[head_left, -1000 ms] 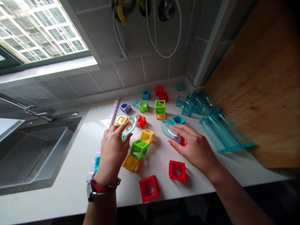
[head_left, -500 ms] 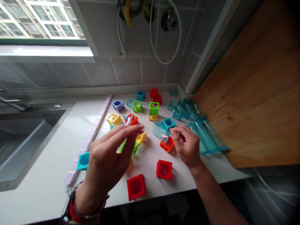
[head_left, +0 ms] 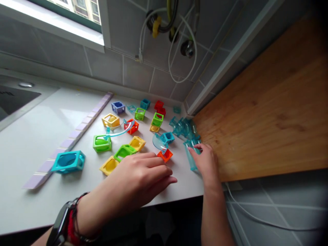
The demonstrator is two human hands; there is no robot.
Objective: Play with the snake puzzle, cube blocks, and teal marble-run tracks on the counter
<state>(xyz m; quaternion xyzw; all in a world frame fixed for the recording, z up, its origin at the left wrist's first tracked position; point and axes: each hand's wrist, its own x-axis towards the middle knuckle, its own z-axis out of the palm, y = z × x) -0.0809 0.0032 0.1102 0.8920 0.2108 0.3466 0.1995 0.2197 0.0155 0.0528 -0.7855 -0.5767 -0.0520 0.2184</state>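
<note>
My right hand (head_left: 206,160) is at the clear teal tubes (head_left: 189,155) on the right of the counter, its thumb and fingertips closed around the end of one. My left hand (head_left: 146,174), palm down with bent fingers, hovers low over the front of the counter. It covers whatever lies under it, so I cannot make out what its fingers hold. Just beyond it lie a yellow cube frame (head_left: 109,166), a green cube frame (head_left: 124,152) and another yellow one (head_left: 137,143). An orange cube frame (head_left: 165,155) touches a clear curved piece (head_left: 159,141) beside a blue cube frame (head_left: 167,137).
Behind the tubes, clear teal connectors (head_left: 183,127) stand by a wooden board (head_left: 256,130). A large turquoise frame (head_left: 68,161) overlaps a lilac strip (head_left: 74,136) on the left. A clear curved track (head_left: 120,132) lies among coloured frames. The sink (head_left: 15,99) is at far left.
My right hand has moved from the clear curved piece to the teal tubes. My left hand has come down and right, fingers bending. The view has turned; two red cubes no longer show.
</note>
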